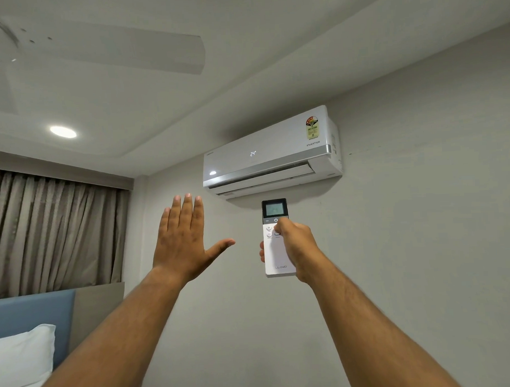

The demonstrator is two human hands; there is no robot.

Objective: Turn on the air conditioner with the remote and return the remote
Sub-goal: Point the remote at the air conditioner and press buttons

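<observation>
Head view: both arms are raised toward the wall, under the air conditioner (pixel 271 151).
Right hand: the right hand (pixel 297 247) is wrapped around the remote (pixel 276 239) and holds it upright, with the thumb on the buttons just below the power symbol.
Left hand: the left hand (pixel 186 243) is spread wide and flat, palm toward the wall, and holds nothing.
Remote: it is in the air just below the unit, screen end pointing up (the small screen looks lit, but I cannot read it).
Air conditioner: the front shows "24" and the lower flap looks a little open, so I judge the unit is already on.
Step in hand: the switching-on part, probably at its end.
Next move: lower the remote and put it back in its place; this place is not visible now, so the person must first turn to find it.
Nearby: a curtain (pixel 54 231) and a pillow (pixel 21 355) are at the left.
</observation>
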